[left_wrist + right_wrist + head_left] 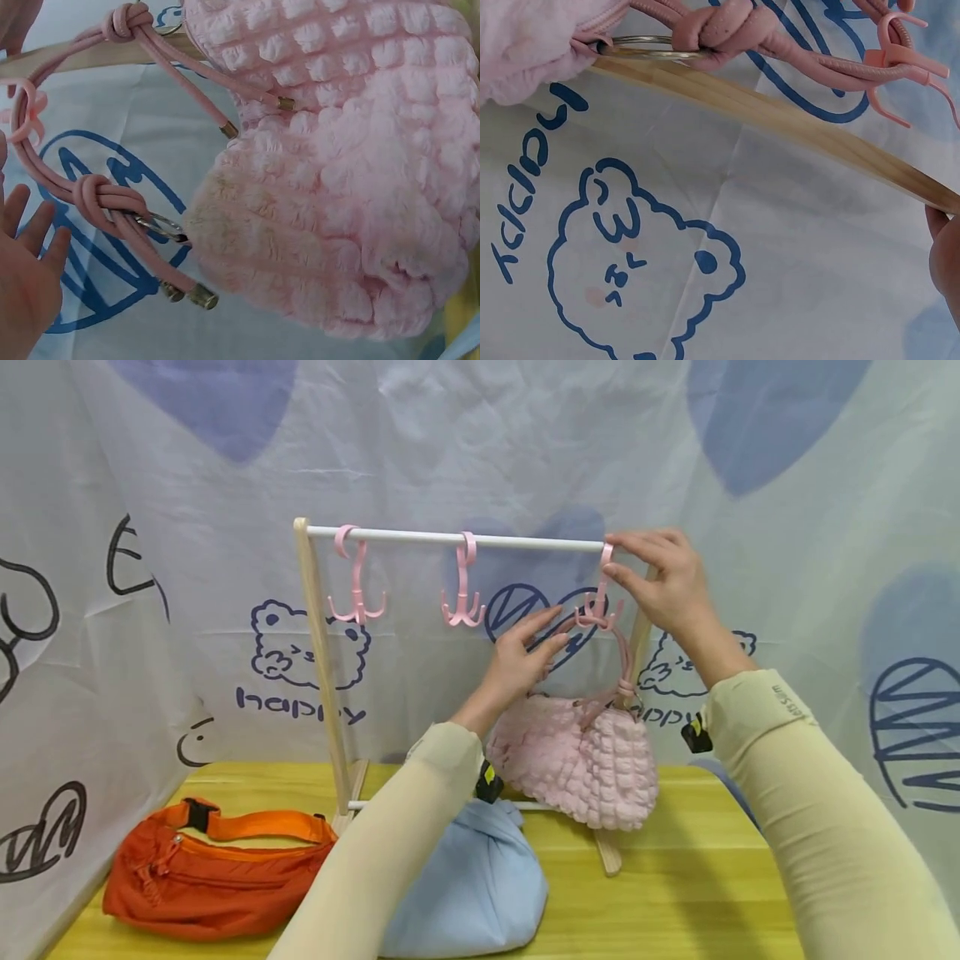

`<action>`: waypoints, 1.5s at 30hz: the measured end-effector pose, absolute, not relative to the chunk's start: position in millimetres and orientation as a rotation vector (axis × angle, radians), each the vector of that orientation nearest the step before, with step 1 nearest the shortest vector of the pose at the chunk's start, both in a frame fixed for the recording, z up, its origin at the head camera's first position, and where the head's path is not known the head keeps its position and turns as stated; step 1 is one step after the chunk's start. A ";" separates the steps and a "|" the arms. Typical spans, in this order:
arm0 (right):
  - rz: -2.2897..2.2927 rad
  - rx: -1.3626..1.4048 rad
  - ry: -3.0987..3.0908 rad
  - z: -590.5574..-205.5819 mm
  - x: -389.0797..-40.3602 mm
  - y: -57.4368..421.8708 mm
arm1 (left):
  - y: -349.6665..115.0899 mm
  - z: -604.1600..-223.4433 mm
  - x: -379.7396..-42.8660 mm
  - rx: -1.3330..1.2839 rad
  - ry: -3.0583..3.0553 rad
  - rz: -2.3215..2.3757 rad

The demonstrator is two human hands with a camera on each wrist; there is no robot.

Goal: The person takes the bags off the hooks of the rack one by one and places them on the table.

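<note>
A pink puffy handbag (577,760) hangs at the rack's right end, its knotted pink strap (64,172) looped over the prongs of a pink hook (602,581). My right hand (667,577) pinches the upper part of that hook between thumb and fingers, close to the white rod (532,541). Only part of the right hand appears at the edge of the right wrist view. My left hand (521,660) is beside the strap on its left, fingers extended and holding nothing; the left wrist view shows these fingers apart from the strap.
Two more pink hooks (357,581) hang farther left on the rod, without bags. A wooden post (322,668) supports the rack's left side. On the yellow table (697,877) lie an orange waist bag (225,877) and a light blue bag (480,885). A printed cloth (420,452) hangs behind.
</note>
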State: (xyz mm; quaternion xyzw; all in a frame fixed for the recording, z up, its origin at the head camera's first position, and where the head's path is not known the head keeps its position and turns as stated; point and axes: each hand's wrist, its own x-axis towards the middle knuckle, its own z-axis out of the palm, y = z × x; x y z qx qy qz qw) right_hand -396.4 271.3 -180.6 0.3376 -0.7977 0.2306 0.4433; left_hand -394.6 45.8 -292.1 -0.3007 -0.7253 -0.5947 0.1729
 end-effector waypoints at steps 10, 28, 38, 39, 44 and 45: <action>0.560 0.868 -1.890 -184.2 -398.8 270.7 | 62.6 -293.1 -404.1 -0.928 -1.984 -1.775; 0.590 0.877 -1.859 -184.2 -402.0 269.2 | 83.4 -295.8 -398.3 -0.777 -1.766 -1.825; 0.601 0.848 -1.877 -186.3 -401.1 266.9 | 89.9 -296.6 -398.5 -0.664 -1.653 -1.934; 0.599 0.848 -1.878 -186.6 -400.8 266.7 | 90.2 -296.5 -398.4 -0.653 -1.639 -1.945; 0.597 0.846 -1.890 -188.1 -400.2 264.7 | 89.3 -295.6 -396.2 -0.608 -1.608 -1.960; 0.598 0.843 -1.892 -188.3 -400.0 264.3 | 88.9 -295.4 -395.9 -0.602 -1.604 -1.961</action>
